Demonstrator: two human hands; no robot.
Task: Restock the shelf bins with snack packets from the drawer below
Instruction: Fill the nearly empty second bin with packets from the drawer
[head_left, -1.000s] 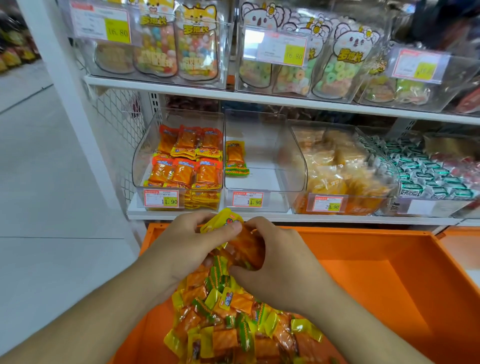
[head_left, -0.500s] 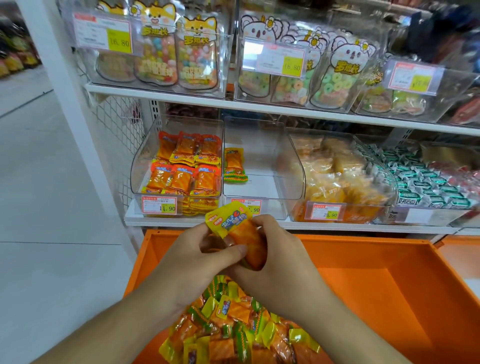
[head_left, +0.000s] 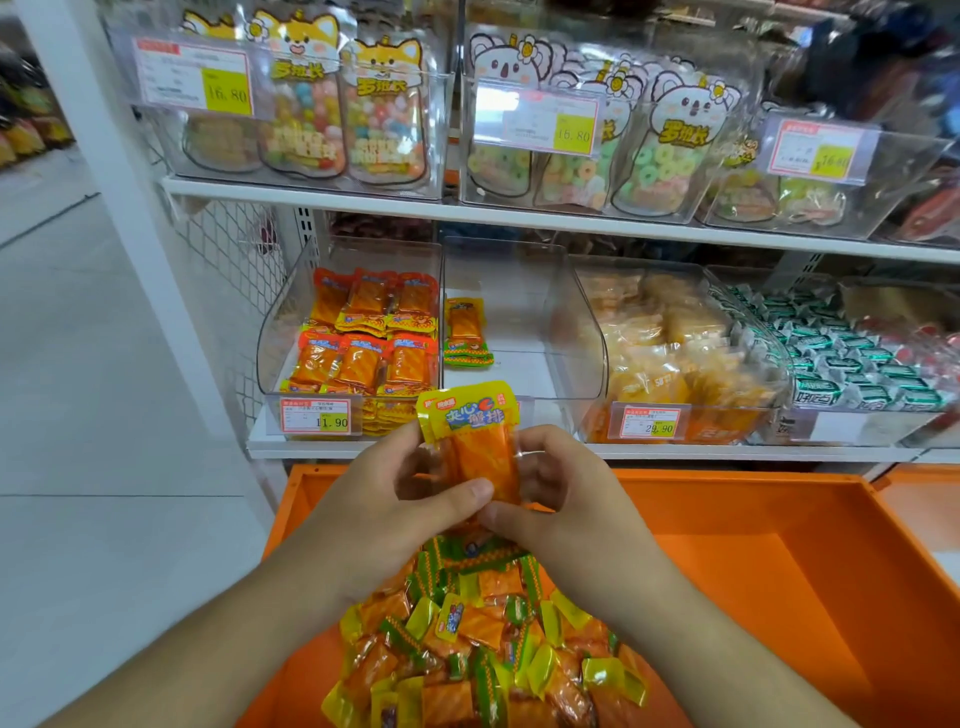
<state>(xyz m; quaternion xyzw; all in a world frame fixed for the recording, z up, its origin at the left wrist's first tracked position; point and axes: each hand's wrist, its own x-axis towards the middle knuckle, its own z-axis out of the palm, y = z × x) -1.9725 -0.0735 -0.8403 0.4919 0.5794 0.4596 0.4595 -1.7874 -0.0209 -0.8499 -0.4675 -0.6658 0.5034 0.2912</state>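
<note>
Two hands, left hand (head_left: 395, 512) and right hand (head_left: 563, 499), pinch a squared-up packet stack (head_left: 478, 447) (likely for the near-empty middle bin (head_left: 519, 374)) above the drawer's (head_left: 727, 519) back edge.

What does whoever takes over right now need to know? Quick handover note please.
Left hand and right hand: both pinch one small stack of snack packets, held upright above the orange drawer.
Drawer: open, with a loose pile of packets at its left end.
Middle bin: nearly bare, one short stack at its left wall.
Left bin: rows of orange packets, looks stocked.
Done: stack lifted and squared up.
Left: likely set it in the middle bin, then repeat from the pile.
</note>
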